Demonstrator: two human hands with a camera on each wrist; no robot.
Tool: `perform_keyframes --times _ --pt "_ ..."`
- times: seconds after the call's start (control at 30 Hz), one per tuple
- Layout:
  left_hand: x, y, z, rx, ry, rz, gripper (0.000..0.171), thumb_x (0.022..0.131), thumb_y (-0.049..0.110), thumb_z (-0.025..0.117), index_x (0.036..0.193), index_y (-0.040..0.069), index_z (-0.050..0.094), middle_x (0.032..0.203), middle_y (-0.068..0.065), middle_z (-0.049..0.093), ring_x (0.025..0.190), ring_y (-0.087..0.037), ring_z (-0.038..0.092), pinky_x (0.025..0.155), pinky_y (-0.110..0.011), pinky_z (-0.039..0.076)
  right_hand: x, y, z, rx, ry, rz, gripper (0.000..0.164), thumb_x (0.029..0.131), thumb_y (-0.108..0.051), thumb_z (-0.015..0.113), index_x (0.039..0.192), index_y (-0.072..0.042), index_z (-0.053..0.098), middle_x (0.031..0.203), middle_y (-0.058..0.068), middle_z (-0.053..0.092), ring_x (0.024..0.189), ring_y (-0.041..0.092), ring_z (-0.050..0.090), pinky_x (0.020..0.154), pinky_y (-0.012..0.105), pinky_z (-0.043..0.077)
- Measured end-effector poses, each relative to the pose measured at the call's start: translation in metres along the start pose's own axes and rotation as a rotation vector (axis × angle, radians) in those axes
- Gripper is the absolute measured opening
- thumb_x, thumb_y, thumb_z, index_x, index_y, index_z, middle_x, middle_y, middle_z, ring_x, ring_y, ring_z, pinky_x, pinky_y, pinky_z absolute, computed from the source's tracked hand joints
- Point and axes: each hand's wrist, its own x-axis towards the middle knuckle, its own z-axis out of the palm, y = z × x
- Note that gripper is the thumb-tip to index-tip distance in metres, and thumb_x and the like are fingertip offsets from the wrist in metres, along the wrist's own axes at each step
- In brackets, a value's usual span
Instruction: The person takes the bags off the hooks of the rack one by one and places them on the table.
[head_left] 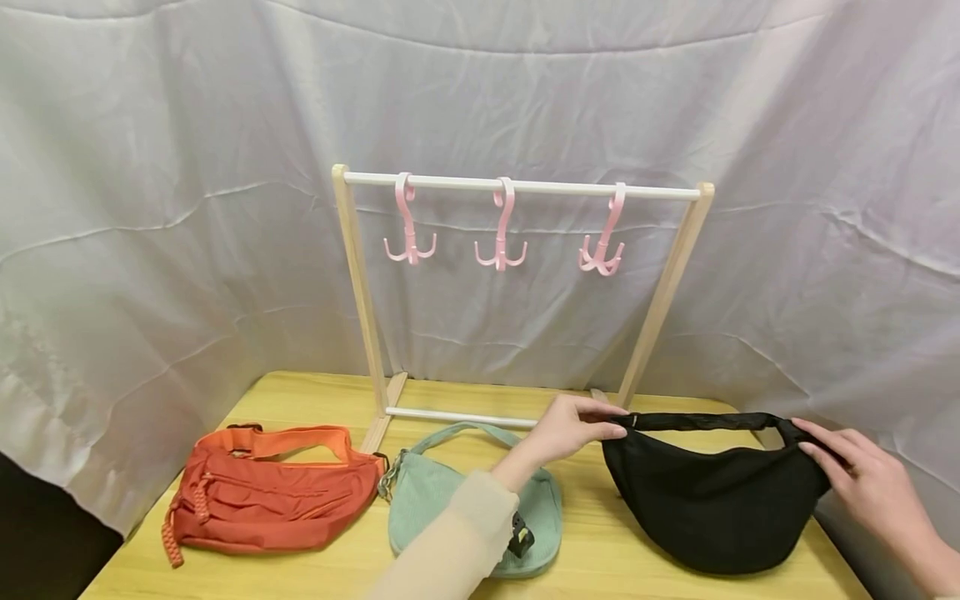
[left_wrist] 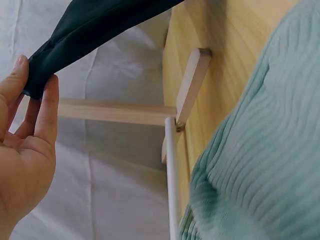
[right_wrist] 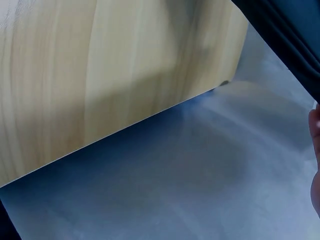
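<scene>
Both hands hold a black crescent-shaped waist bag [head_left: 712,500] by its two upper corners, at the right of the table in the head view. The left hand [head_left: 566,429] pinches the left corner by the strap end; in the left wrist view its thumb and fingers [left_wrist: 49,107] grip the dark fabric tip. At the other corner the right hand [head_left: 873,475] pinches between thumb and fingers. The bag's strap [head_left: 697,422] runs across the top between the hands. Under the left forearm lies a green corduroy bag [head_left: 427,492], partly covered by the sleeve.
A red-orange waist bag [head_left: 277,500] lies on the wooden table [head_left: 585,533] at left. Behind stands a wooden rack with a white top bar [head_left: 450,182]. Three pink hooks hang from it: left [head_left: 409,225], middle [head_left: 502,229], right [head_left: 604,233]. Grey curtain [head_left: 187,125] surrounds the table.
</scene>
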Motion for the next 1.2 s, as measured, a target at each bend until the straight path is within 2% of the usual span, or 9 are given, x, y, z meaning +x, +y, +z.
perform_keyframes --times 0.2,0.33,0.43,0.5,0.67,0.83,0.9,1.07,1.2 --pt "0.005 -0.009 0.014 0.038 -0.010 -0.036 0.025 0.094 0.019 0.080 0.118 0.012 0.080 0.106 0.006 0.078 0.090 0.007 0.065 0.080 -0.015 0.055 -0.010 0.010 0.004 -0.055 -0.039 0.060 0.038 0.089 0.003 0.077 0.125 -0.011 0.076 0.089 0.007 0.065 0.075 -0.009 0.044 0.059 0.023 0.036" --pt "0.006 -0.015 0.020 0.071 0.004 -0.067 0.023 0.095 0.018 0.079 0.117 0.012 0.080 0.104 0.006 0.078 0.088 0.007 0.065 0.079 -0.014 0.054 -0.018 0.015 0.012 -0.070 -0.083 0.108 0.045 0.088 0.005 0.077 0.128 -0.014 0.074 0.091 0.011 0.066 0.074 -0.004 0.047 0.059 0.022 0.035" --pt "0.006 -0.020 0.023 0.084 0.007 -0.085 0.022 0.096 0.015 0.077 0.117 0.011 0.080 0.105 0.003 0.078 0.088 0.006 0.065 0.079 -0.014 0.053 -0.023 0.018 0.017 -0.067 -0.094 0.125 0.047 0.086 0.006 0.078 0.128 -0.015 0.074 0.091 0.012 0.067 0.078 -0.007 0.049 0.061 0.026 0.038" --pt "0.005 -0.023 0.024 0.091 0.005 -0.102 0.021 0.096 0.014 0.077 0.117 0.010 0.079 0.106 0.002 0.078 0.088 0.005 0.065 0.078 -0.014 0.053 -0.027 0.018 0.020 -0.065 -0.111 0.141 0.046 0.086 0.006 0.078 0.127 -0.015 0.075 0.091 0.012 0.068 0.080 -0.002 0.054 0.064 0.033 0.042" --pt "0.002 -0.031 0.027 0.106 -0.002 -0.143 0.020 0.096 0.012 0.076 0.116 0.009 0.079 0.104 0.001 0.078 0.087 0.004 0.065 0.075 -0.014 0.053 -0.037 0.018 0.028 -0.050 -0.185 0.187 0.046 0.087 0.003 0.078 0.129 -0.017 0.074 0.094 0.016 0.070 0.078 0.022 0.063 0.065 0.056 0.045" --pt "0.001 -0.041 0.028 0.119 -0.010 -0.166 0.019 0.096 0.010 0.076 0.115 0.008 0.079 0.104 0.000 0.078 0.088 0.002 0.065 0.077 -0.015 0.053 -0.048 0.020 0.035 -0.023 -0.211 0.199 0.047 0.085 0.003 0.079 0.127 -0.019 0.075 0.096 0.017 0.072 0.079 0.027 0.065 0.065 0.060 0.045" --pt "0.001 -0.044 0.028 0.115 -0.005 -0.186 0.019 0.095 0.010 0.076 0.114 0.008 0.079 0.106 0.000 0.078 0.091 0.001 0.066 0.077 -0.015 0.052 -0.051 0.020 0.039 -0.017 -0.225 0.210 0.045 0.085 0.004 0.079 0.126 -0.017 0.075 0.096 0.018 0.072 0.081 0.035 0.065 0.066 0.060 0.046" --pt "-0.001 -0.047 0.028 0.087 0.021 -0.249 0.018 0.094 0.008 0.077 0.112 0.008 0.080 0.120 -0.002 0.075 0.103 -0.007 0.068 0.079 -0.018 0.053 -0.056 0.019 0.044 0.012 -0.310 0.257 0.041 0.090 0.003 0.075 0.128 -0.011 0.073 0.100 0.025 0.071 0.086 0.051 0.065 0.067 0.064 0.049" --pt "-0.004 -0.049 0.030 0.077 0.030 -0.294 0.018 0.094 0.007 0.077 0.112 0.007 0.080 0.132 -0.005 0.071 0.115 -0.014 0.066 0.081 -0.019 0.052 -0.059 0.017 0.045 0.033 -0.369 0.276 0.042 0.092 0.003 0.074 0.132 -0.008 0.071 0.101 0.027 0.070 0.085 0.051 0.066 0.065 0.064 0.051"
